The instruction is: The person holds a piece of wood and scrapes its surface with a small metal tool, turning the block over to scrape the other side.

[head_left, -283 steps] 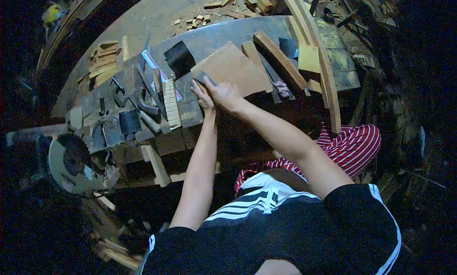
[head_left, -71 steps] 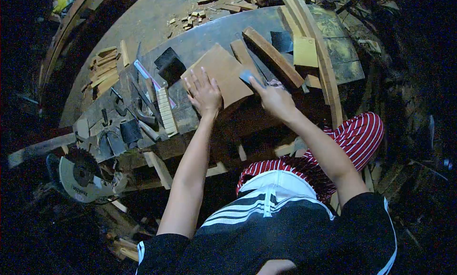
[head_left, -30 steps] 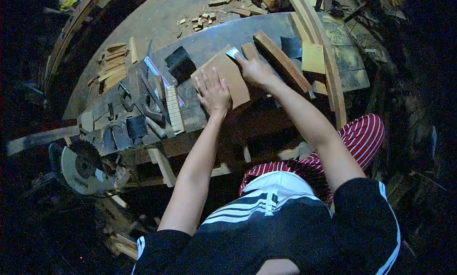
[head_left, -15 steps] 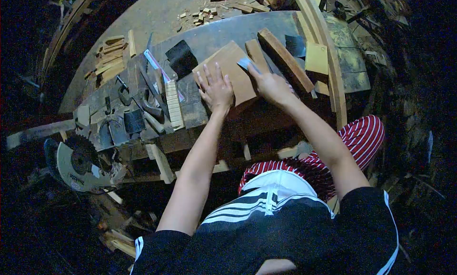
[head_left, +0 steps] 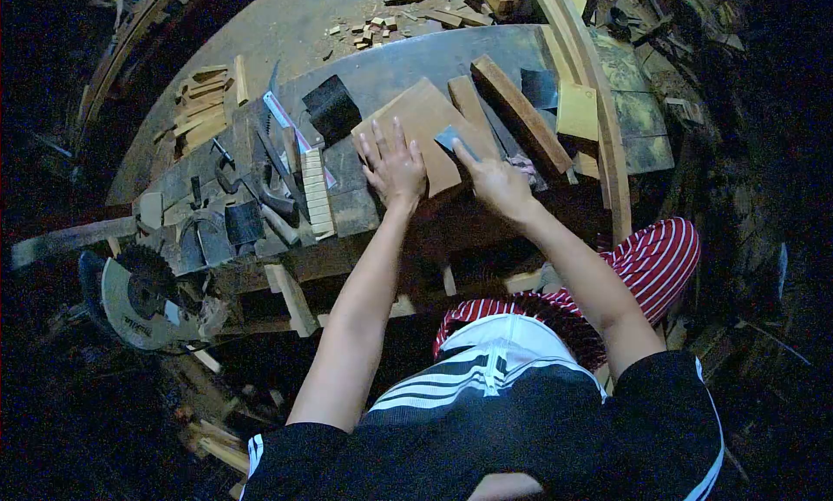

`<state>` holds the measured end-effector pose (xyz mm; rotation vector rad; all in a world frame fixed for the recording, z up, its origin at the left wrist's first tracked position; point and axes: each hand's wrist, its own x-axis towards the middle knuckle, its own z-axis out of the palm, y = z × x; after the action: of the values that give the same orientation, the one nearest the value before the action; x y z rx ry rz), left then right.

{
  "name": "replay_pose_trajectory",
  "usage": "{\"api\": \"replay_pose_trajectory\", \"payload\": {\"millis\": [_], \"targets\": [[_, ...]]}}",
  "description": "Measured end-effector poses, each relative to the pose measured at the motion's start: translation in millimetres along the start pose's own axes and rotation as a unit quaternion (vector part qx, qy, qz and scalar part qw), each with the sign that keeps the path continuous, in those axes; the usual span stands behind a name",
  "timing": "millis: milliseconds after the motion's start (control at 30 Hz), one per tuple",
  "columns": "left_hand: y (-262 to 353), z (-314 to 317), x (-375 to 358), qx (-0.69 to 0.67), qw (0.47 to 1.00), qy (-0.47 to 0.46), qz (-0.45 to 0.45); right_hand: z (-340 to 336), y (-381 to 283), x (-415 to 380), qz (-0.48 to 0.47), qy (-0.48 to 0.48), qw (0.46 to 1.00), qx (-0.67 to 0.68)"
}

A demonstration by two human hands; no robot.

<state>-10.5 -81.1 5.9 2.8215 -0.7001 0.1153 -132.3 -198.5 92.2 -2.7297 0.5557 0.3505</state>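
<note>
A flat, square-edged wooden board lies at an angle on the workbench. My left hand rests palm down on its near-left part, fingers spread. My right hand is closed on a small flat blue-grey piece, the index finger stretched along it. That piece overlaps the right side of the board; I cannot tell whether it is folded sandpaper or a thin blade. Just beyond my right hand lies a short wooden strip, with a thicker wooden bar to its right.
Dark curled sheets lie left of the board. A handsaw, a ribbed pale block and a clamp are further left. A circular saw stands at lower left. Long planks cross the bench's right end.
My right hand has drawn the blue-grey piece slightly toward me over the board's right side. My left hand stays in place on the board.
</note>
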Motion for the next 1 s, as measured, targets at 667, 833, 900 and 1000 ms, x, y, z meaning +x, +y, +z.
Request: {"api": "replay_pose_trajectory", "payload": {"millis": [667, 833, 900, 1000], "targets": [[0.3, 1.6, 1.4, 0.001, 1.0, -0.002, -0.004, -0.4, 14.6, -62.0, -0.008, -0.03, 0.999, -0.011], [-1.7, -0.3, 4.9, -0.009, 0.998, -0.049, -0.03, 21.9, 6.7, 25.7, -0.065, 0.078, 0.994, 0.041], [-26.3, 23.7, 14.2, -0.047, 0.997, 0.024, 0.063, 22.2, -5.6, 52.0, -0.055, 0.094, 0.993, 0.043], [-34.6, 17.1, 5.0, -0.292, 0.938, 0.185, -0.001, 32.5, -2.0, 41.5, -0.053, 0.112, 0.991, 0.046]]}}
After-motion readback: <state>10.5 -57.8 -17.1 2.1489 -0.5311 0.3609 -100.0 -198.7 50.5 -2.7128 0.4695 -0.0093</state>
